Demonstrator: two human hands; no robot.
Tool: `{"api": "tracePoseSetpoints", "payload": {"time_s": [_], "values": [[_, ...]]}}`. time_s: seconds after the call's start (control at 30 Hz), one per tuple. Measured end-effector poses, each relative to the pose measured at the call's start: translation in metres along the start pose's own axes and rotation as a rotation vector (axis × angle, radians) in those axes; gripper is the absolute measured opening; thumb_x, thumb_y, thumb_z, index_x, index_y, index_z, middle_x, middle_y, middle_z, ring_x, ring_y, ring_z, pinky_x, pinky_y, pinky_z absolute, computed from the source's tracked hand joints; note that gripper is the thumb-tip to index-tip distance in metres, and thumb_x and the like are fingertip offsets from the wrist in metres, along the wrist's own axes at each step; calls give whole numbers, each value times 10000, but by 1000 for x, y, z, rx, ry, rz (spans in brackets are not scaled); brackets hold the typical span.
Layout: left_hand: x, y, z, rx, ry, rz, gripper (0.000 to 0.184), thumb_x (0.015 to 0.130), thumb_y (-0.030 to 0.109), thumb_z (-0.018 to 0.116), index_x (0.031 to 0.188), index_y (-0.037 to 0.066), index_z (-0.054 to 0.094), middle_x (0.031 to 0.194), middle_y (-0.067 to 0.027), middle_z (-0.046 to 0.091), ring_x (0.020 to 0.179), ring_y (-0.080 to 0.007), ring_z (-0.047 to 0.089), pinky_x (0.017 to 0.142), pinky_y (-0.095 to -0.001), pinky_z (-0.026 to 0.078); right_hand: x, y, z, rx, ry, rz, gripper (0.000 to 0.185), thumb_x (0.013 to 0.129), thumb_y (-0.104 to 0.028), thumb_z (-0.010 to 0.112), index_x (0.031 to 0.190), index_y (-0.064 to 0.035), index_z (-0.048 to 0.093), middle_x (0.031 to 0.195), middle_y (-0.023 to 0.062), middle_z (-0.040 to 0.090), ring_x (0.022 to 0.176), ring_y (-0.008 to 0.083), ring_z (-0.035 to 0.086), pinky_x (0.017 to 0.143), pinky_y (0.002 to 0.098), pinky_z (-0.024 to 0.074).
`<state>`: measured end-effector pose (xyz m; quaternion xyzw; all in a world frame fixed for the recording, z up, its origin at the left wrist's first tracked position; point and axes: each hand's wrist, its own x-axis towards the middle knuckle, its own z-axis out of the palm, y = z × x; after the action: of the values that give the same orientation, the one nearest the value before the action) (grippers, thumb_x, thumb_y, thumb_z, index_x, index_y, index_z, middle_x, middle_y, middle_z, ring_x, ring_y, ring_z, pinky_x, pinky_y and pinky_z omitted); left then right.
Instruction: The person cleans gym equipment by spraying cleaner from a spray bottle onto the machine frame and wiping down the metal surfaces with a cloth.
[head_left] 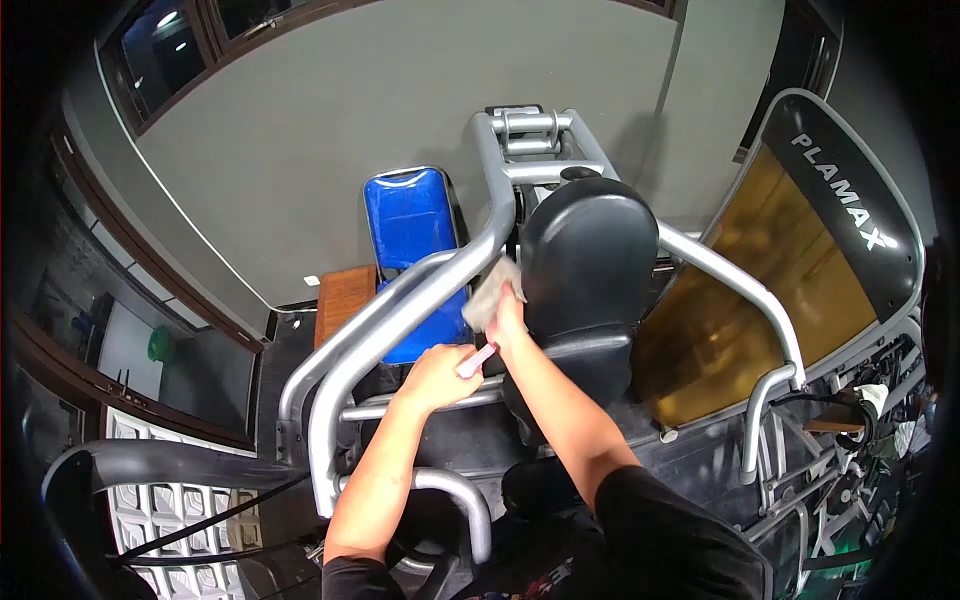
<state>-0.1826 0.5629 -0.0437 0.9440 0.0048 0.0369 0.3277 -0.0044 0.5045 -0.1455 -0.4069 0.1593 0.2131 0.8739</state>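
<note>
A: What is the largest thing to mind?
B: The silver frame (440,286). Its long tube slopes down on your left, so give your forearm room beside it.

A: And the black backrest (590,260)?
B: Your work is along its left edge, in the narrow gap before the tube. My judgement is that you are wiping here: take that edge from its rounded upper corner down to the seat (578,375), in overlapping strokes.

A: How are the hands?
B: Your right hand (508,315) is closed on the cloth; your left hand (437,378), lower and nearer you, is curled around something small.

A: Where exactly is the cloth (488,292)?
B: Just outside the backrest's left edge, below its upper corner. It is blurred, so I cannot tell whether it touches the padding or the tube. Fold it flat under your fingers; a loose corner would probably skip the seam.

A: And the smallest, that pale object (476,361)?
B: It pokes out of your left fist toward your right wrist. I cannot tell what it is; best hold it clear of your wiping arm.
</note>
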Motion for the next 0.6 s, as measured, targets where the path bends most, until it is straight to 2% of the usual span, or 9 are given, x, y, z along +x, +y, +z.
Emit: {"api": "tracePoseSetpoints", "payload": {"time_s": [0.03,0.13,0.2,0.23,0.27,0.33,0.43,0.53,0.6], "values": [[0,0,1,-5,-15,-8,208,757,234,638,854,51,661,818,-204,683,803,-415,670,731,-479,529,-2,-15,20,147,-168,-16,556,1062,-428,428,1463,-42,418,1475,133,481,1348,264,452,1130,445,344],[1,-1,3,1,-16,-9,204,766,242,636,815,44,646,794,-217,678,800,-433,666,738,-511,529,-1,-37,68,304,-123,-86,597,1064,-450,411,1465,-8,395,1457,130,502,1347,254,459,1116,404,371],[0,-1,2,19,-32,-26,212,754,239,638,830,42,653,804,-213,681,800,-427,670,738,-504,531,-7,-39,78,165,88,-77,501,1071,-404,417,1324,14,529,1381,136,560,1255,243,542,1061,370,424],[2,-2,1,36,-45,-38,222,742,237,639,845,41,660,814,-209,684,799,-420,674,738,-497,534,0,-23,68,8,77,-233,468,1077,-353,415,1347,11,532,1372,127,577,1235,237,561,1028,363,445],[2,-4,1,58,-104,-17,227,745,244,634,841,41,660,810,-213,681,799,-422,675,738,-500,536,6,-6,62,3,45,-548,449,1078,-293,418,1429,-19,477,1425,125,541,1273,235,534,1054,357,416],[2,-1,1,23,-105,-12,226,742,241,629,831,35,653,802,-218,677,791,-425,672,739,-504,537,0,-8,66,-52,62,-702,441,1069,-219,424,1480,-59,434,1467,126,504,1313,241,501,1088,357,377],[5,1,0,-10,-124,-34,224,742,235,627,827,30,651,813,-224,677,809,-422,674,745,-505,534,23,-35,84,-198,133,-728,443,1056,-151,424,1490,-64,421,1488,136,480,1345,248,470,1122,356,337],[2,-7,6,-2,-172,-45,223,742,233,627,830,30,657,828,-227,679,831,-423,674,753,-506,531,15,-44,87,-178,117,-670,460,1045,-119,434,1501,-63,407,1488,137,481,1343,253,473,1120,355,341],[2,-9,5,27,-195,-59,225,740,232,628,832,30,662,836,-228,680,843,-424,674,759,-506,530,11,-36,74,-157,98,-739,464,1033,-184,465,1466,-19,444,1516,166,454,1376,277,453,1122,360,334]]}}
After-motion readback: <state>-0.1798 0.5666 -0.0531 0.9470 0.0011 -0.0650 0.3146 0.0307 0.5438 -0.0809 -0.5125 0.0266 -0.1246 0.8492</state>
